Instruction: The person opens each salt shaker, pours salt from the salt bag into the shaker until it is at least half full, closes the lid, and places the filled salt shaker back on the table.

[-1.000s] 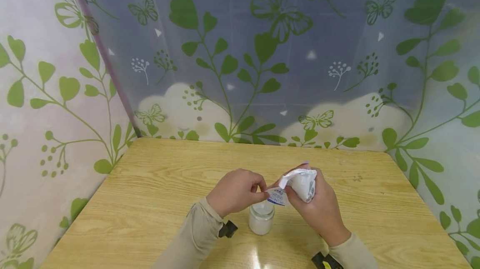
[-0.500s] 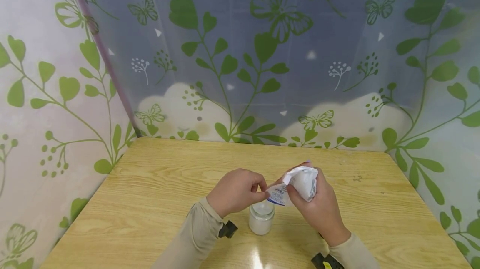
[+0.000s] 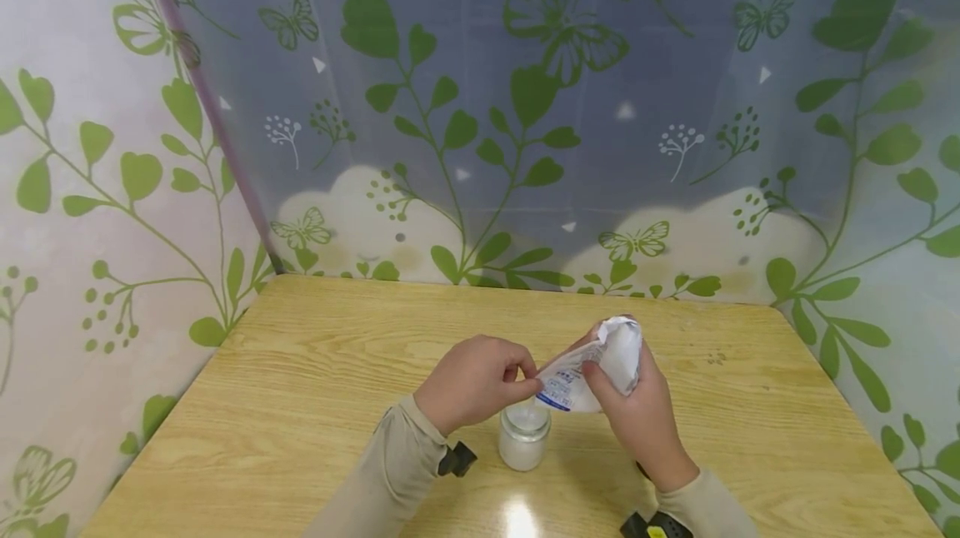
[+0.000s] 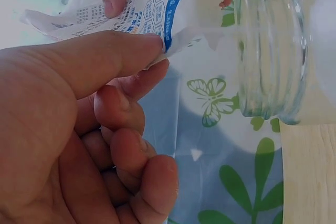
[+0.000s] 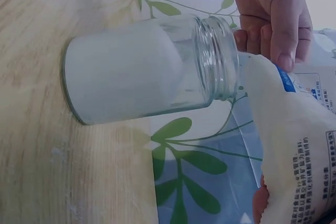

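A white printed plastic bag (image 3: 558, 384) with a blue strip along its edge is held tilted above an open glass jar (image 3: 523, 445). My left hand (image 3: 477, 386) pinches the bag's lower corner between thumb and index finger. Around the bag's upper part, my right hand (image 3: 639, 417) grips it, thumb on the near face. White powder or fine grains (image 5: 123, 72) fill much of the jar in the right wrist view. A faint whitish streak (image 4: 212, 30) runs between the bag's corner and the jar mouth in the left wrist view.
The jar stands upright on a wood-grain table (image 3: 360, 330). Some white specks (image 5: 58, 153) lie on the wood near its base. Patterned curtains (image 3: 465, 105) with leaves and butterflies border the table at the back and sides.
My right hand has raised and turned the bag slightly, so more of its printed face shows. The left hand keeps its pinch, and the jar stays in place.
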Action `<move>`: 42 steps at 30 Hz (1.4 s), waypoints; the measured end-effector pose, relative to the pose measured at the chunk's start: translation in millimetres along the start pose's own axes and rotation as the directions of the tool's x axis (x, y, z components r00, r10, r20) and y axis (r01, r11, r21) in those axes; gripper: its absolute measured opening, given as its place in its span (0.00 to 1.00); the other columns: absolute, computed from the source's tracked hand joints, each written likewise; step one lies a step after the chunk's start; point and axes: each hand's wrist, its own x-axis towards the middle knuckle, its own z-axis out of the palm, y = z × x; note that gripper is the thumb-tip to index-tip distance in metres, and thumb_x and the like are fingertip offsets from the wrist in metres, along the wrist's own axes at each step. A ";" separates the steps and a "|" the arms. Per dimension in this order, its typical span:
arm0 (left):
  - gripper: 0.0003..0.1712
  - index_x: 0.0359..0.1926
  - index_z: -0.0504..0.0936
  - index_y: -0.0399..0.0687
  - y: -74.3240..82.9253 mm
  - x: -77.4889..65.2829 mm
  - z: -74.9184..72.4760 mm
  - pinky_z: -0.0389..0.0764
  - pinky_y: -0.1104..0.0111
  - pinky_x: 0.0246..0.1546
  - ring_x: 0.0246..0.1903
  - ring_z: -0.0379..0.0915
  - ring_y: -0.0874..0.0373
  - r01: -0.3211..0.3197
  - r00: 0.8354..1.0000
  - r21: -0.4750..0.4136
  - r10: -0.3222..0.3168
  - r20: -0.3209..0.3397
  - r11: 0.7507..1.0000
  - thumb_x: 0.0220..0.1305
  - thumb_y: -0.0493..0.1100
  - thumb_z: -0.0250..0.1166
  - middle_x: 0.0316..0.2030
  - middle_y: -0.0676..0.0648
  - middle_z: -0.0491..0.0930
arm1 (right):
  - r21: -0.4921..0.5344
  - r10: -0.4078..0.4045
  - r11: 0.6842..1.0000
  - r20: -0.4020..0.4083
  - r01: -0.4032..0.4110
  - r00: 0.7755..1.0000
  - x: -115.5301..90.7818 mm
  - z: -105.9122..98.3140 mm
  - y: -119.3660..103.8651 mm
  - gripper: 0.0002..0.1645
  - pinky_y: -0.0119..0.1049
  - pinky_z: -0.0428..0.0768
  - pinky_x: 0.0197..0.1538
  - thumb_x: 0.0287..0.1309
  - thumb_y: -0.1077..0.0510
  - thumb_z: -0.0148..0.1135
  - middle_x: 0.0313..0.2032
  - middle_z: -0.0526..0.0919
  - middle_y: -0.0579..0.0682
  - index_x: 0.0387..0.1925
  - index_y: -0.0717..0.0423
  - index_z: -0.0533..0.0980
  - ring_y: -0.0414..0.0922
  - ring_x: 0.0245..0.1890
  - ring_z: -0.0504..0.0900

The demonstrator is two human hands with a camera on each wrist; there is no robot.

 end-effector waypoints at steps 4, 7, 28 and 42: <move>0.09 0.35 0.88 0.56 1.2 -0.1 0.0 0.65 0.73 0.21 0.16 0.60 0.68 0.001 1.000 0.006 -0.001 -0.004 1.000 0.69 0.52 0.69 0.16 0.62 0.70 | 0.030 0.066 0.997 -0.008 -0.066 0.998 -1.5 0.8 3.0 0.26 0.35 0.84 0.42 0.71 0.57 0.65 0.49 0.80 0.55 0.64 0.56 0.68 0.39 0.44 0.81; 0.09 0.36 0.89 0.56 1.8 -0.9 0.8 0.65 0.73 0.21 0.16 0.60 0.68 0.010 1.000 0.003 -0.010 0.000 1.000 0.70 0.52 0.69 0.16 0.61 0.70 | 0.069 0.160 0.985 -0.001 -0.159 0.987 -3.0 0.5 5.0 0.30 0.33 0.83 0.43 0.73 0.55 0.61 0.53 0.79 0.59 0.70 0.57 0.65 0.36 0.44 0.81; 0.12 0.46 0.88 0.58 6.2 -3.2 2.1 0.77 0.71 0.36 0.34 0.73 0.65 -0.037 0.992 -0.134 0.021 -0.121 0.990 0.72 0.56 0.66 0.35 0.60 0.79 | 0.598 0.471 0.679 0.089 -0.425 0.877 -2.2 2.0 1.0 0.27 0.31 0.81 0.43 0.80 0.40 0.43 0.45 0.82 0.38 0.68 0.50 0.60 0.35 0.43 0.82; 0.14 0.48 0.88 0.51 16.8 4.3 12.8 0.82 0.69 0.47 0.46 0.81 0.63 -0.088 0.976 -0.270 0.029 -0.215 0.959 0.69 0.52 0.70 0.46 0.55 0.86 | 0.758 0.408 0.533 0.161 -0.377 0.899 -7.9 24.1 -1.3 0.28 0.32 0.80 0.44 0.81 0.39 0.35 0.57 0.74 0.44 0.74 0.37 0.45 0.36 0.47 0.80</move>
